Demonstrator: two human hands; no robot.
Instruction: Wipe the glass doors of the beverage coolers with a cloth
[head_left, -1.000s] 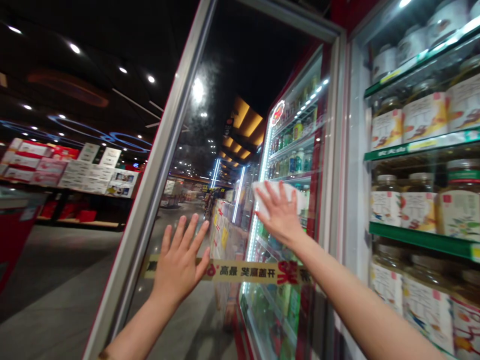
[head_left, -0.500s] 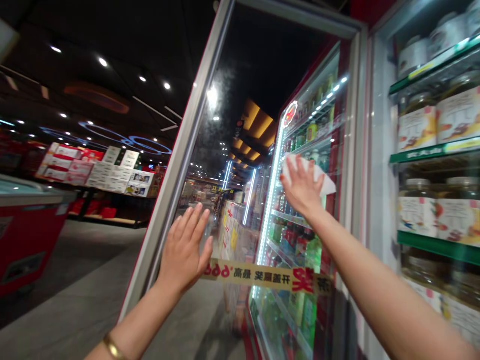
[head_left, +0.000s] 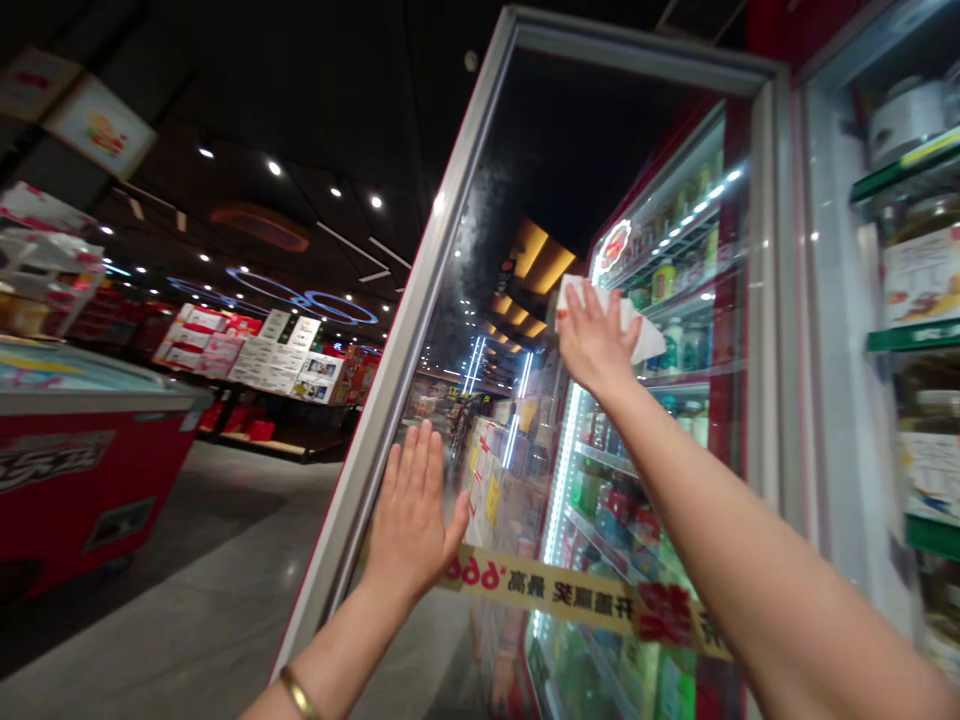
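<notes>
A glass door (head_left: 566, 130) in a grey metal frame (head_left: 421, 275) is viewed from close up. The left hand (head_left: 418, 510) is laid flat on the glass near the frame, its fingers almost together and the thumb held apart; a gold-coloured bracelet (head_left: 298, 692) is worn below it. The right hand (head_left: 598, 338) is placed higher, fingers spread, and a white cloth (head_left: 649, 342) is pressed under it against the door. Below, the glass is crossed by a yellow strip (head_left: 540, 587) with mirrored lettering. Jars (head_left: 924, 275) are shelved at right; a red chest freezer (head_left: 90, 470) is seen at left.
</notes>
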